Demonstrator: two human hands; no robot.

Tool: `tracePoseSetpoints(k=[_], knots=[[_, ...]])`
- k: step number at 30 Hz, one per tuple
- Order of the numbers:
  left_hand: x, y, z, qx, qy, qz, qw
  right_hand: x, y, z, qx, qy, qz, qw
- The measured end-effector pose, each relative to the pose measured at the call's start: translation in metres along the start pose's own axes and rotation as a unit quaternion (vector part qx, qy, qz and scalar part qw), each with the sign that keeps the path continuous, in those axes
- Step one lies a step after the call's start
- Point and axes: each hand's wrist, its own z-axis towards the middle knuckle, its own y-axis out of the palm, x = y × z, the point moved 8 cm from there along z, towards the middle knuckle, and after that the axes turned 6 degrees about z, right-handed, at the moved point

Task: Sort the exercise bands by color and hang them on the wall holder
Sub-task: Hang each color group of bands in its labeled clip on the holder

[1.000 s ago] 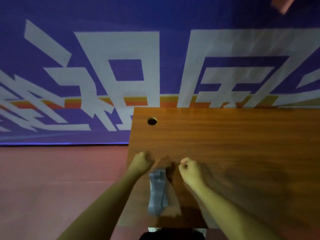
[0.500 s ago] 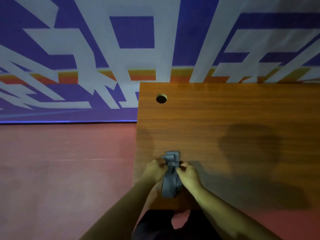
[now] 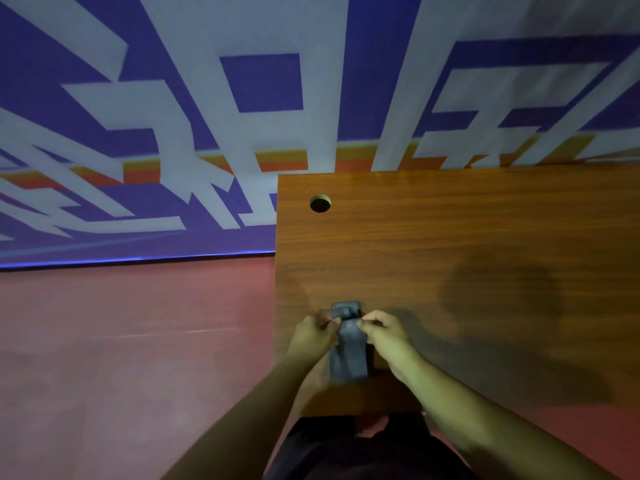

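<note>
A grey exercise band (image 3: 348, 355) lies folded on the near left part of the wooden table (image 3: 450, 237). My left hand (image 3: 313, 336) pinches the band's upper left edge. From the other side my right hand (image 3: 386, 336) pinches its upper right edge. Both hands sit close together over the band's top end, which shows a small folded flap above the fingers. No wall holder is in view.
The table has a round cable hole (image 3: 320, 203) near its far left corner. A purple wall banner (image 3: 207, 116) with large white characters stands behind the table. Red floor (image 3: 138, 341) lies to the left of the table.
A second ago my hands were apart as fists above the band. They then came together and took hold of its top end. The view has tilted down slightly.
</note>
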Motion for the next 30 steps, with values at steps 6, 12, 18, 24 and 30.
tracePoseSetpoints(k=[6, 12, 18, 24, 30], knots=[[0.046, -0.022, -0.018, -0.033, 0.116, -0.061, 0.991, -0.061, -0.021, -0.037, -0.032, -0.116, -0.008, 0.993], [0.129, -0.038, -0.041, -0.067, 0.257, -0.058, 0.962, -0.143, -0.055, -0.075, -0.080, -0.219, -0.086, 0.969], [0.217, -0.038, -0.060, -0.101, 0.333, -0.051, 0.936, -0.212, -0.111, -0.119, -0.067, -0.292, -0.113, 0.947], [0.300, -0.033, -0.087, -0.085, 0.377, -0.075, 0.919, -0.259, -0.177, -0.142, -0.042, -0.344, -0.095, 0.933], [0.386, -0.011, -0.099, -0.052, 0.390, -0.136, 0.909, -0.287, -0.254, -0.167, -0.022, -0.418, -0.163, 0.894]])
